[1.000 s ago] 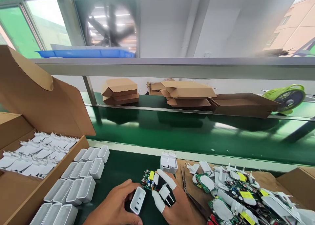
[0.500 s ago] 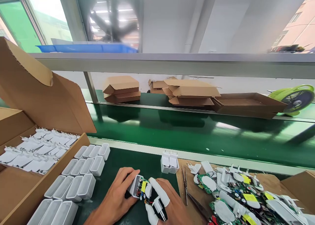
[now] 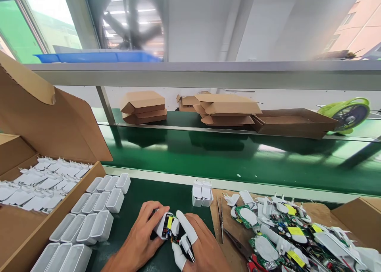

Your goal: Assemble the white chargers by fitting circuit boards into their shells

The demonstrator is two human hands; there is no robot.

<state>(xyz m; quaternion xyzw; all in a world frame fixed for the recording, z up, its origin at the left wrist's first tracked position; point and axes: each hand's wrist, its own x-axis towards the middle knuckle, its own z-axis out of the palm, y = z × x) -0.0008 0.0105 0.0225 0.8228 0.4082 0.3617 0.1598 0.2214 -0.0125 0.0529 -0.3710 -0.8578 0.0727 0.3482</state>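
My left hand (image 3: 139, 240) grips a white charger housing (image 3: 162, 225) at the near edge of the green mat. My right hand (image 3: 198, 246), with white finger cots on thumb and two fingers, holds a circuit board (image 3: 171, 228) with a yellow part and an attached white plug cap with two prongs (image 3: 186, 244). The board's end sits in the housing's open mouth.
Rows of empty white housings (image 3: 95, 212) lie to the left, beside a cardboard box (image 3: 18, 232) of plug caps. Two assembled chargers (image 3: 201, 192) stand ahead. Tweezers (image 3: 220, 220) and a heap of boards and caps (image 3: 285, 236) lie right. A green conveyor belt (image 3: 238, 157) runs beyond.
One second ago housing and board were apart. Since then my hands brought them together, and the board has gone into the housing's open end. The view shifted slightly.
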